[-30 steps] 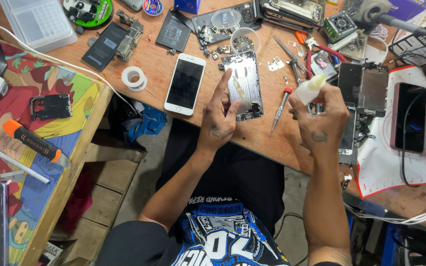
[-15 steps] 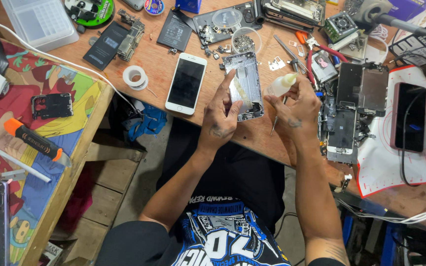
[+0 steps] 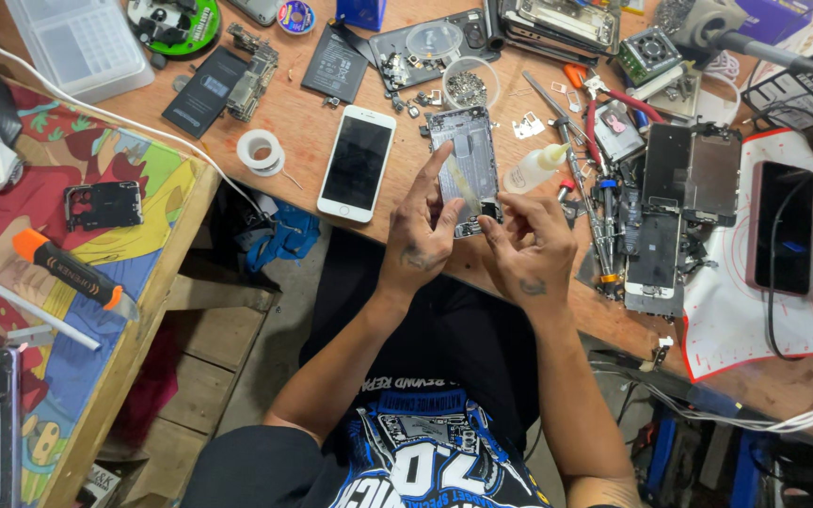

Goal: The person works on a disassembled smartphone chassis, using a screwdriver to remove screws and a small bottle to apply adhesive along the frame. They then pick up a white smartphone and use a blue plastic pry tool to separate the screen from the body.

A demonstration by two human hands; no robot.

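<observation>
Left hand (image 3: 422, 235): your fingers are spread, forefinger pressed on the phone shell (image 3: 466, 169).
Right hand (image 3: 529, 246): your fingertips pinch the shell's near right corner, probably.
Shell: mid-bench, between white phone (image 3: 357, 162) and bottle (image 3: 534, 169).

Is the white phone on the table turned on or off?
Off, it seems: the white phone lies flat, face up, its screen plain black with nothing lit.

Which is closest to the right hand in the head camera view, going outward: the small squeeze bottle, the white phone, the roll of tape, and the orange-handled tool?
From the right hand:
1. Squeeze bottle, just above it.
2. White phone, to its left.
3. Tape roll, further left.
4. Orange-handled tool, far left on the colourful mat.
</observation>
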